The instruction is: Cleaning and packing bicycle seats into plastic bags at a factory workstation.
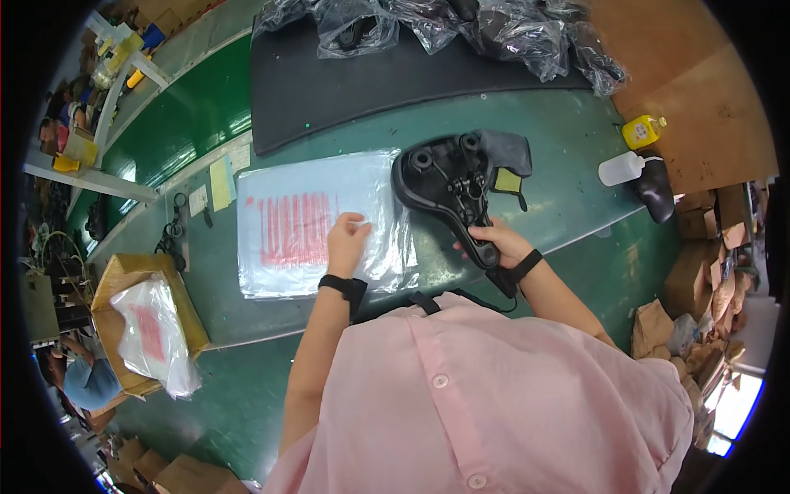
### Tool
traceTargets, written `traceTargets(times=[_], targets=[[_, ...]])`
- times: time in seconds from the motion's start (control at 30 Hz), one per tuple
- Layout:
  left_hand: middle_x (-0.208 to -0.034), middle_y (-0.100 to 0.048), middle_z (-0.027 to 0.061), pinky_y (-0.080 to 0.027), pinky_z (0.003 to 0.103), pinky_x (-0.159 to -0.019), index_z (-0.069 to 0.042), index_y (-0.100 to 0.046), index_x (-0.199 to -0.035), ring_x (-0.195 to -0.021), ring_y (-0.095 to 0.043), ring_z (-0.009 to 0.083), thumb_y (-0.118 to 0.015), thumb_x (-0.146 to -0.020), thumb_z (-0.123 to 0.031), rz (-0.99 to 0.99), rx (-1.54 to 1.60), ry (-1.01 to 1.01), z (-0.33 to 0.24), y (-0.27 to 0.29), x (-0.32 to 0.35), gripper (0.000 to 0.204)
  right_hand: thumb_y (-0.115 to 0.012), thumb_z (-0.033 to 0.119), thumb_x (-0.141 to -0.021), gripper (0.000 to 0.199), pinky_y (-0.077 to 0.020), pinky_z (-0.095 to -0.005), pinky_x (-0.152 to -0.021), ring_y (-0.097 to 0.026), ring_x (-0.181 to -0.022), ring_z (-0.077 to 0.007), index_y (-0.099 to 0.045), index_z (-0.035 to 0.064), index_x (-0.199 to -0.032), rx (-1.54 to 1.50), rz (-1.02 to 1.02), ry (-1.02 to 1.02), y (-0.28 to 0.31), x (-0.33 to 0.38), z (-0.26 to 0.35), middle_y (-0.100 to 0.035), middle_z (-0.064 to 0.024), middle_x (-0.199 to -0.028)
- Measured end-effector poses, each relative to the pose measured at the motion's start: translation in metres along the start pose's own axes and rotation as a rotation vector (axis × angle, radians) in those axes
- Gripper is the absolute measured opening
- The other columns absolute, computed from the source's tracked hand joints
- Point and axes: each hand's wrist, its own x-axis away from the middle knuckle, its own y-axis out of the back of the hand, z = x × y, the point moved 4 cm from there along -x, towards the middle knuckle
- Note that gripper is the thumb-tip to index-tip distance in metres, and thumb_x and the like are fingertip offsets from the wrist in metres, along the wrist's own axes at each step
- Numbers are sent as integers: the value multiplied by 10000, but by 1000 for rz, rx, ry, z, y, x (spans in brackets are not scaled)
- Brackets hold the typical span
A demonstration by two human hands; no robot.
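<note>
Currently the right hand [494, 243] is gripping the bicycle saddle [457, 185] tightly by its nose over the worktop [576, 140] while left fingertips [350, 224] are pinching the top plastic bag [317, 222], which could slip or drag several sheets.

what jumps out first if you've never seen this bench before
The black bicycle saddle, underside up on the green table, with the right hand gripping its narrow end. Beside it to the left, the left hand pinches the top of a stack of clear plastic bags with red print. Along the far edge, more bagged saddles lie heaped on a black mat.
</note>
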Motion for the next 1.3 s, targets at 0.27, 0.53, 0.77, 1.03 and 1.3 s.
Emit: traceTargets(times=[0.27, 0.53, 0.77, 1.03, 1.3], targets=[[-971, -532, 241, -514, 442, -704, -7, -444, -1122, -868, -596, 379, -626, -759, -176, 87, -973, -236, -28, -74, 19, 439, -549, 272, -924, 343, -552, -292, -649, -653, -815, -214, -529, 4, -1138, -43, 4, 189, -72, -13, 49, -636, -119, -985], [-656, -583, 34, -459, 262, -567, 3, -618, -779, -616, -556, 120, -695, -731, -79, 81, -174, -77, 29, -27, -15, 122, -605, 262, -887, 359, -546, -286, -633, -654, -797, -194, -516, 5, -1122, 23, -10, 257, -92, -15, 57, -633, -107, -938], [-640, -494, -57, -361, 188, -495, -126, -515, -663, -569, -457, 49, -714, -797, -174, 189, 288, 181, 20, -1, 3, 245, -700, 155, -807, 501, -488, -258, -761, -596, -870, -130, -461, -25, -1209, 187, -112, 394, -83, -18, 52, -607, -67, -1029], [-548, -417, -66, -263, 216, -357, -130, -483, -629, -383, -317, 42, -587, -907, -309, -86, 405, 164, 16, 24, 16, 346, -697, 127, -799, 479, -509, -266, -717, -615, -811, -146, -467, -21, -1191, 111, -118, 250, -79, -18, 33, -612, -70, -991], [-703, -567, -21, -383, 217, -558, -38, -646, -824, -606, -473, 58, -614, -866, -156, -81, 288, -4, 0, 40, 18, 130, -648, 109, -817, 443, -552, -318, -694, -651, -829, -222, -444, 8, -1197, -19, 153, 140, -98, -23, 35, -616, -110, -980]])
